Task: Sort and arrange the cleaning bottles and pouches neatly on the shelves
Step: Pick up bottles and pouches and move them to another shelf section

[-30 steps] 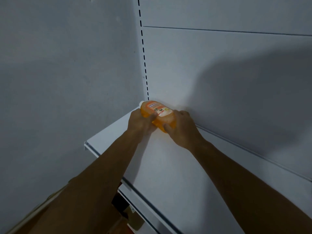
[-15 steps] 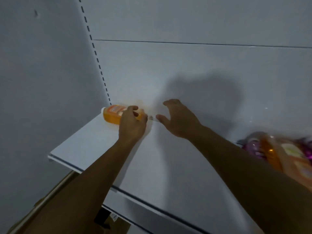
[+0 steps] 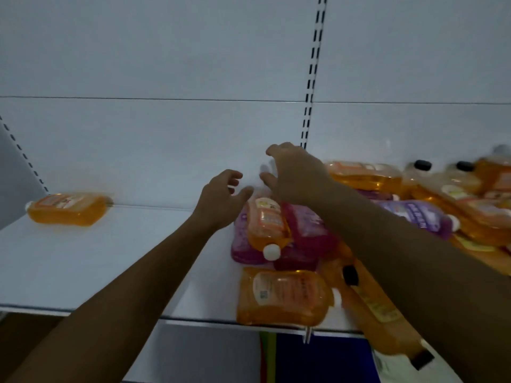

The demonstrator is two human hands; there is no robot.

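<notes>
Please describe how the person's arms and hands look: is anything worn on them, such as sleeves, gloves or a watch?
Both arms are bare as far as the picture shows, with no sleeve in view. The left hand and the right hand wear no gloves. No watch, ring or bracelet can be seen on the wrists or fingers, though the dim light hides small details.

— Can you read any label?
— No. The orange pouch (image 3: 282, 295) below the grips carries a label with a small square code, too blurred to read. The purple bottle (image 3: 414, 218) to their right shows pale lettering, illegible.
</notes>
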